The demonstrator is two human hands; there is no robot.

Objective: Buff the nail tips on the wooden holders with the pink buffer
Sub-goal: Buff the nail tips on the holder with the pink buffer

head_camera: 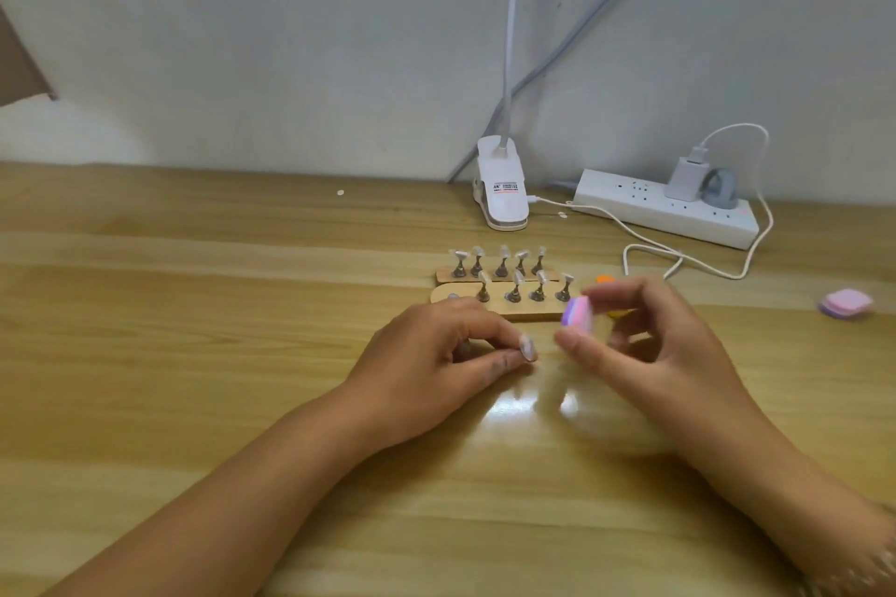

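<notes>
No words or numbers can be read here. The only print is on a small label [505, 187] stuck on the top of the white lamp clip [502, 204], which sits at the back of the table near the wall. The label has a dark line of tiny print and red lines under it, but it is all too small and blurry to make out. The white power strip [664, 211] beside the clip shows no writing that can be read.
</notes>
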